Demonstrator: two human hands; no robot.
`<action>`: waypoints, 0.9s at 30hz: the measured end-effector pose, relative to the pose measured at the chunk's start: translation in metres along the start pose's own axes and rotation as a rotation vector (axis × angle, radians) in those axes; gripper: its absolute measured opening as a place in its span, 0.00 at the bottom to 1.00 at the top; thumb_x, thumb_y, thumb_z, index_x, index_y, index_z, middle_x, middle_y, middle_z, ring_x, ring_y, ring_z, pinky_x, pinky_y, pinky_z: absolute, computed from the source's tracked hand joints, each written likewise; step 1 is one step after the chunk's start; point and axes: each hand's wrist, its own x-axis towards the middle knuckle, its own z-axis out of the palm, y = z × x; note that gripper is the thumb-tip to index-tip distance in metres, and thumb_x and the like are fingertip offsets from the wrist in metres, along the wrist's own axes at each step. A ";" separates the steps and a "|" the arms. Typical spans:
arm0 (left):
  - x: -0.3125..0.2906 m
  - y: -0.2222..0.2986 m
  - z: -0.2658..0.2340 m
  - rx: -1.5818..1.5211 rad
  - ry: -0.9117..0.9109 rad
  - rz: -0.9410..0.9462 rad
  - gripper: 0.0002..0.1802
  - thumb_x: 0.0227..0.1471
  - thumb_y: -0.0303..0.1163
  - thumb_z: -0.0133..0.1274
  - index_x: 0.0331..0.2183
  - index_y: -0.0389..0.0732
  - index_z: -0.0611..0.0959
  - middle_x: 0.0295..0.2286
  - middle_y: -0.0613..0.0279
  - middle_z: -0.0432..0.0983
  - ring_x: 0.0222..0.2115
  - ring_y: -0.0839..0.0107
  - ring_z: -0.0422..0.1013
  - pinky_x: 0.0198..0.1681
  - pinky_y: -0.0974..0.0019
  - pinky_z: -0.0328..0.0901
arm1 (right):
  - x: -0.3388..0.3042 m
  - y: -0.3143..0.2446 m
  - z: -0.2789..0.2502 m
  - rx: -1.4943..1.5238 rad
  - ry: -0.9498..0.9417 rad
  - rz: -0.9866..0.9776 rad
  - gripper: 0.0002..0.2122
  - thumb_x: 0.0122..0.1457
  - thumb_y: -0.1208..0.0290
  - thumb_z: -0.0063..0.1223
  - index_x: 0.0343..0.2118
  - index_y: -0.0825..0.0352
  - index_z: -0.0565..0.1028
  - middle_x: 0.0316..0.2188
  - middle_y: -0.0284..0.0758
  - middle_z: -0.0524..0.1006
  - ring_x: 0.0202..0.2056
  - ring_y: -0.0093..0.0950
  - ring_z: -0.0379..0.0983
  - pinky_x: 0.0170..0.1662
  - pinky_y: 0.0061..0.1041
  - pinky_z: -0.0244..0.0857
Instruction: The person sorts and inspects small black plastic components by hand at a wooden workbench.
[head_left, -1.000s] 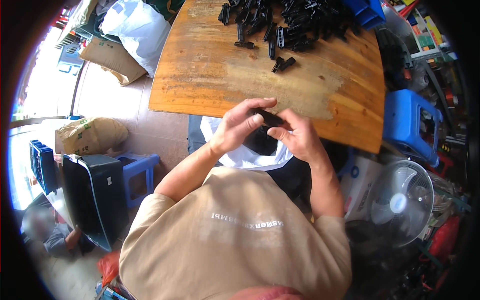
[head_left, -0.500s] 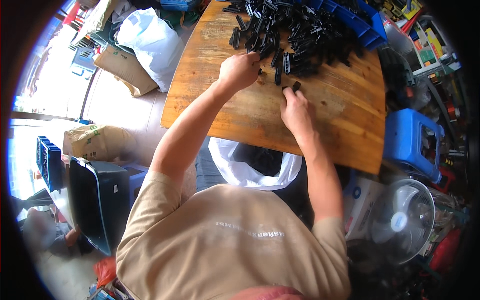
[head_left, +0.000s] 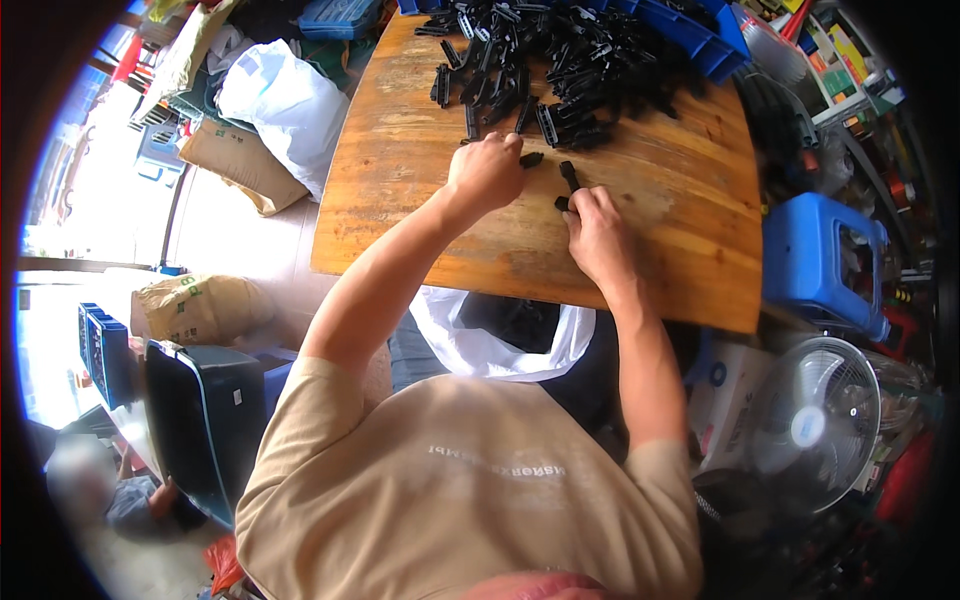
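My left hand (head_left: 487, 170) is closed over the table, knuckles up. A short dark end of a black plastic part (head_left: 532, 159) pokes out beside its fingers; the rest is hidden by the hand. My right hand (head_left: 602, 228), lower and to the right, has its thumb and fingers closed on a slim black plastic part (head_left: 569, 175) that points away from me. A second dark bit shows by the thumb, and I cannot tell if it belongs to the same part. Beyond both hands spreads a heap of small black plastic parts (head_left: 590, 75), some with slotted faces.
The wooden table (head_left: 690, 240) has a blue crate (head_left: 715, 50) at its far right. A white bag (head_left: 570, 350) hangs open below the near edge, with dark contents. A blue stool (head_left: 815, 260) and a fan (head_left: 810, 425) stand right. Another person sits at the lower left.
Both hands have come nearer to me, away from the heap. More of the slim black part now shows ahead of my right hand. The view has shifted slightly.
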 end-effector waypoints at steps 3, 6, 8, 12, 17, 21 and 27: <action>-0.014 -0.003 -0.001 0.007 -0.062 -0.134 0.19 0.53 0.42 0.53 0.37 0.34 0.75 0.39 0.43 0.76 0.41 0.46 0.74 0.44 0.49 0.68 | -0.001 0.002 0.000 0.108 0.105 -0.100 0.05 0.58 0.74 0.53 0.31 0.66 0.68 0.31 0.42 0.75 0.35 0.46 0.73 0.36 0.40 0.68; -0.020 -0.006 0.001 -0.005 -0.028 -0.063 0.15 0.51 0.30 0.47 0.39 0.31 0.75 0.38 0.40 0.76 0.38 0.46 0.75 0.43 0.51 0.69 | -0.007 -0.017 -0.014 0.451 0.029 0.168 0.05 0.60 0.73 0.53 0.33 0.67 0.70 0.26 0.39 0.76 0.29 0.40 0.74 0.33 0.34 0.68; -0.023 -0.006 0.002 0.000 -0.028 -0.046 0.14 0.51 0.28 0.46 0.39 0.31 0.75 0.38 0.40 0.76 0.38 0.45 0.75 0.43 0.51 0.69 | -0.009 -0.013 -0.007 0.572 0.013 0.175 0.04 0.61 0.73 0.52 0.34 0.67 0.70 0.25 0.38 0.76 0.27 0.35 0.74 0.32 0.30 0.67; -0.029 -0.012 0.009 -0.063 0.032 -0.014 0.11 0.50 0.28 0.47 0.35 0.33 0.77 0.36 0.42 0.76 0.37 0.46 0.75 0.42 0.50 0.69 | -0.015 -0.008 -0.003 0.764 -0.049 0.200 0.05 0.61 0.74 0.52 0.38 0.67 0.74 0.24 0.33 0.75 0.26 0.22 0.71 0.31 0.22 0.65; -0.058 0.009 -0.022 -0.480 -0.075 0.042 0.11 0.50 0.33 0.53 0.35 0.37 0.81 0.29 0.48 0.79 0.32 0.51 0.77 0.36 0.54 0.69 | -0.020 -0.019 -0.011 0.566 0.109 -0.155 0.05 0.61 0.74 0.55 0.38 0.67 0.75 0.22 0.31 0.74 0.25 0.19 0.68 0.30 0.20 0.64; -0.080 0.014 -0.034 -0.727 -0.174 0.093 0.17 0.51 0.32 0.54 0.44 0.42 0.82 0.26 0.51 0.79 0.25 0.62 0.75 0.32 0.63 0.69 | -0.025 -0.026 -0.021 0.718 0.075 0.040 0.06 0.60 0.73 0.58 0.38 0.68 0.74 0.23 0.30 0.76 0.23 0.18 0.69 0.29 0.18 0.64; -0.109 0.023 -0.045 -1.068 -0.277 0.035 0.19 0.58 0.30 0.46 0.49 0.35 0.78 0.21 0.65 0.70 0.20 0.77 0.67 0.26 0.70 0.65 | -0.035 -0.030 -0.023 0.743 0.181 -0.082 0.07 0.59 0.74 0.60 0.36 0.68 0.74 0.23 0.30 0.77 0.25 0.17 0.70 0.30 0.17 0.65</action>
